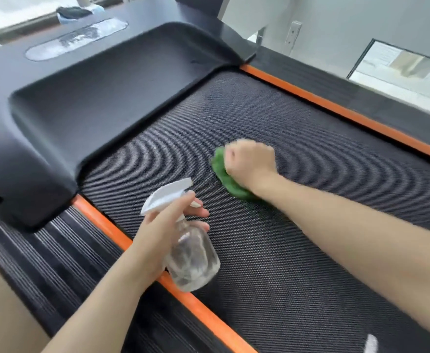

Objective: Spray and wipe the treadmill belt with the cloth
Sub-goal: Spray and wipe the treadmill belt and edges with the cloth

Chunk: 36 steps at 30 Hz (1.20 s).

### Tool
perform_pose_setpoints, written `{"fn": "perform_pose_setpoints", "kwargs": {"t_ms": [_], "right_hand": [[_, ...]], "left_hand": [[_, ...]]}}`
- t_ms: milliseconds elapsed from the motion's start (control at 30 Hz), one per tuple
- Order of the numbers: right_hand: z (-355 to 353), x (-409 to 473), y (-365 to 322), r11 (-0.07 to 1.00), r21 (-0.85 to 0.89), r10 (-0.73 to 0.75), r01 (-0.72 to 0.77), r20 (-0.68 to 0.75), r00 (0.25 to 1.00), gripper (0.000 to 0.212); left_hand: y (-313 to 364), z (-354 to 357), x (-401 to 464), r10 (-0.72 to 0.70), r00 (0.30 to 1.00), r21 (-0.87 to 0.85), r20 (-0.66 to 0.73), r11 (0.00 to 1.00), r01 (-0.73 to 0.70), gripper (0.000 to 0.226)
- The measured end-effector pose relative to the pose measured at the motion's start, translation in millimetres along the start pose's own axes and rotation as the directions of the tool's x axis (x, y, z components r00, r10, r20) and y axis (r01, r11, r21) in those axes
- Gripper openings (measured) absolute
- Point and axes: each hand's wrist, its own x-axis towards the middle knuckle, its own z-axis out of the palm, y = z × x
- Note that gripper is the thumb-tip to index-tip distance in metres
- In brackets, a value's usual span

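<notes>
The black textured treadmill belt [272, 250] runs across the middle of the view between two orange strips. My right hand [251, 163] is shut on a green cloth [221, 171] and presses it flat against the belt near its middle. My left hand [163, 225] grips the neck of a clear spray bottle [191, 261] with a white trigger head, held just above the belt's left side. Its nozzle points up and to the right, toward the cloth. The hand over the cloth looks blurred.
The black motor cover [102, 103] rises at the belt's far end. Orange strips [336, 108] and ribbed black side rails [63, 250] border the belt on both sides. A framed glass panel [400, 64] stands at the right. A white mark [370, 343] shows on the belt's near end.
</notes>
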Motion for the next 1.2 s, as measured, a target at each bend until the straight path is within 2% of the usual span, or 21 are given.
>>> {"fn": "perform_pose_setpoints", "kwargs": {"t_ms": [100, 200, 267, 333, 400, 467, 500, 533, 567, 633, 700, 767, 833, 900, 1000, 1100, 1133, 1167, 1200], "right_hand": [[5.2, 41.7, -29.8, 0.998, 0.009, 0.065, -0.066, 0.104, 0.992, 0.038], [-0.2, -9.3, -23.1, 0.999, 0.054, 0.004, -0.007, 0.054, 0.999, 0.033], [-11.1, -76.9, -14.1, 0.989, 0.106, -0.108, 0.107, 0.004, 0.994, 0.031], [-29.2, -140.2, 0.4, 0.943, 0.186, -0.286, 0.276, 0.025, 0.958, 0.031], [-45.5, -170.4, 19.6, 0.857, 0.238, -0.482, 0.456, 0.061, 0.874, 0.03], [-43.6, -149.6, 33.7, 0.789, 0.211, -0.599, 0.577, 0.058, 0.798, 0.031], [-35.9, -124.8, 32.8, 0.816, 0.169, -0.568, 0.553, 0.053, 0.822, 0.033], [-26.9, -94.5, 24.8, 0.885, 0.116, -0.458, 0.452, 0.035, 0.888, 0.036], [-16.3, -61.8, 11.0, 0.951, 0.074, -0.301, 0.3, 0.009, 0.954, 0.039], [3.0, -2.9, -20.9, 0.999, 0.028, -0.026, 0.026, 0.005, 1.0, 0.04], [13.8, 26.6, -51.9, 0.994, 0.076, 0.071, -0.075, 0.059, 0.996, 0.037], [10.0, 22.9, -65.3, 0.995, 0.077, 0.06, -0.065, 0.074, 0.995, 0.037], [1.7, -19.7, -62.4, 0.997, 0.077, -0.036, 0.031, 0.062, 0.997, 0.033], [-10.9, -86.8, -55.2, 0.971, 0.155, -0.187, 0.181, 0.023, 0.982, 0.031], [-40.6, -177.8, -24.5, 0.863, 0.257, -0.462, 0.434, 0.056, 0.885, 0.031], [-57.3, -199.2, 1.8, 0.749, 0.259, -0.646, 0.61, 0.08, 0.759, 0.032], [-53.4, -187.0, 0.3, 0.739, 0.236, -0.662, 0.631, 0.081, 0.745, 0.032], [-45.2, -168.0, -10.2, 0.768, 0.203, -0.631, 0.608, 0.079, 0.771, 0.032], [-36.9, -142.3, -28.2, 0.84, 0.156, -0.534, 0.519, 0.077, 0.842, 0.032]], "left_hand": [[-2.5, -5.7, -1.4, 0.041, 0.999, -0.05, -0.014, 0.998, -0.041, 0.037], [-3.8, -2.2, -0.9, 0.028, 0.999, -0.078, -0.028, 0.996, -0.031, 0.037], [-5.8, -3.2, -2.5, 0.038, 0.997, -0.081, -0.062, 0.996, -0.043, 0.028], [-5.2, -5.4, -5.1, 0.053, 0.994, -0.11, -0.096, 0.992, -0.063, 0.021], [-1.5, -11.2, -6.5, 0.086, 0.988, -0.124, -0.126, 0.987, -0.102, 0.022], [3.3, -19.0, -7.3, 0.135, 0.979, -0.08, -0.15, 0.986, -0.148, 0.022], [5.8, -23.9, -7.3, 0.163, 0.974, -0.067, -0.155, 0.982, -0.175, 0.022], [7.7, -29.1, -7.7, 0.179, 0.97, -0.063, -0.162, 0.98, -0.191, 0.023], [7.8, -35.5, -7.7, 0.189, 0.967, -0.068, -0.168, 0.977, -0.203, 0.023], [9.2, -40.1, -9.2, 0.184, 0.97, -0.113, -0.159, 0.973, -0.203, 0.022], [8.6, -39.9, -7.8, 0.173, 0.973, -0.134, -0.154, 0.972, -0.194, 0.023], [6.8, -40.7, -5.6, 0.169, 0.972, -0.126, -0.164, 0.974, -0.19, 0.021], [8.6, -42.2, -6.2, 0.165, 0.974, -0.129, -0.158, 0.974, -0.186, 0.023], [14.1, -46.3, -9.5, 0.157, 0.976, -0.158, -0.148, 0.971, -0.18, 0.026], [15.2, -54.7, -19.9, 0.149, 0.979, -0.151, -0.136, 0.974, -0.169, 0.021], [15.3, -71.8, -37.4, 0.135, 0.977, -0.138, -0.167, 0.978, -0.159, 0.024], [15.9, -77.4, -44.2, 0.132, 0.975, -0.123, -0.176, 0.98, -0.155, 0.028], [17.0, -84.5, -51.5, 0.136, 0.974, -0.095, -0.18, 0.983, -0.155, 0.029], [18.3, -90.5, -58.4, 0.145, 0.972, -0.073, -0.185, 0.984, -0.16, 0.026]]}}
